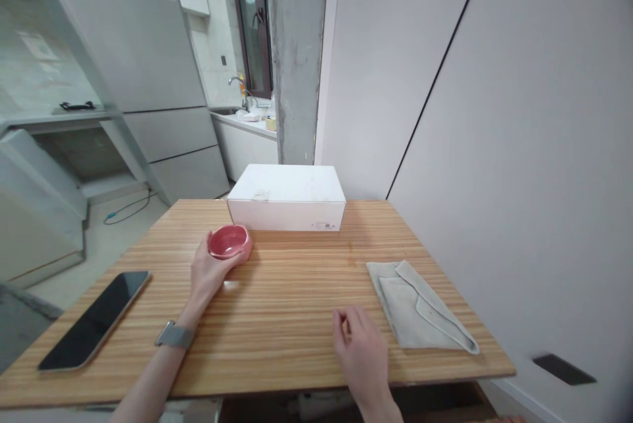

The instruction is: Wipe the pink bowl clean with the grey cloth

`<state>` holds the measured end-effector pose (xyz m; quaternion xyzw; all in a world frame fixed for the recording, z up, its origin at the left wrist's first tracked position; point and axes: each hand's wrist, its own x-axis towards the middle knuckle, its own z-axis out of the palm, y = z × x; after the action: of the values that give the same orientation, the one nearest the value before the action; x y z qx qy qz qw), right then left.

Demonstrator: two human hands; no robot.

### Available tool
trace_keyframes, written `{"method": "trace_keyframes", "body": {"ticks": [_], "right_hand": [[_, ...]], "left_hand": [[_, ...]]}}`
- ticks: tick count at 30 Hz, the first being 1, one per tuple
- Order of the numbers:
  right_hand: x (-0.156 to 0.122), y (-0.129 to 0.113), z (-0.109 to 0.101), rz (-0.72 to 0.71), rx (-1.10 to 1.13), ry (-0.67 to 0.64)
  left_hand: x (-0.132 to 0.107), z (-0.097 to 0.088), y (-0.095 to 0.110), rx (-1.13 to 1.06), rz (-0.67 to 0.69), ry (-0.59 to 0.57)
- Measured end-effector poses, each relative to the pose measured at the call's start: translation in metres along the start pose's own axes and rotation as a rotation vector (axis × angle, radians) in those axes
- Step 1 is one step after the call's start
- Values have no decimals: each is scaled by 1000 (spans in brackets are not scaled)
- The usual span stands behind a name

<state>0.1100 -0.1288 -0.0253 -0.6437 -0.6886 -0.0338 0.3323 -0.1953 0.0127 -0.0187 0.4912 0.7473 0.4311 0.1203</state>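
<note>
A small pink bowl (230, 242) is near the far left of the wooden table (287, 317). My left hand (210, 271) grips its rim from the near left side, thumb along the front; the fingers behind the bowl are mostly hidden. A grey band and watch circle that wrist. My right hand (363, 347) rests by the table's near edge, fingers curled in with nothing visible in them. Just right of it lies a folded grey cloth (420, 308), apart from the hand.
A white box (287, 202) stands at the table's far edge, just behind the bowl. A dark phone-like slab (96, 321) lies at the left edge. A white wall (519, 146) runs along the right. Beyond are a fridge (133, 47) and a sink counter (247, 123).
</note>
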Motion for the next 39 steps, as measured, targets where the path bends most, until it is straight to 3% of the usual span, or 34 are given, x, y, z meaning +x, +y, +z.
{"method": "trace_keyframes", "body": {"ticks": [3, 8, 13, 15, 17, 19, 21, 24, 26, 28, 32, 36, 39], "right_hand": [[-5, 28, -19, 75, -142, 107], [-23, 67, -37, 62, -295, 111], [-34, 83, -38, 34, -258, 73], [-32, 84, -37, 43, -208, 83], [-27, 81, -36, 73, -135, 99], [-22, 68, -34, 97, -41, 119], [-21, 47, -30, 95, 72, 132], [-25, 4, -21, 58, 271, 86], [-30, -22, -16, -19, 392, 37], [-33, -36, -13, -183, 451, -21], [-31, -27, -14, -395, 230, -1], [-27, -5, -16, -369, 77, -102], [-31, 1, -12, -181, 158, -105]], "left_hand": [[6, 1, -5, -4, -3, -21], [7, 4, -7, 0, 65, 4], [-33, -2, 21, -3, 340, 181], [-64, -2, 39, -94, 419, 50], [-99, 1, 58, -219, 400, -264], [-131, 9, 76, -368, 232, -600], [-155, 18, 89, -547, 46, -840], [-174, 30, 97, -661, -91, -981], [-176, 33, 92, -623, -19, -916], [-173, 31, 81, -557, 81, -810], [-161, 15, 47, -492, 93, -735], [-148, -4, 16, -427, 138, -626], [-141, -14, 1, -289, 192, -513]]}}
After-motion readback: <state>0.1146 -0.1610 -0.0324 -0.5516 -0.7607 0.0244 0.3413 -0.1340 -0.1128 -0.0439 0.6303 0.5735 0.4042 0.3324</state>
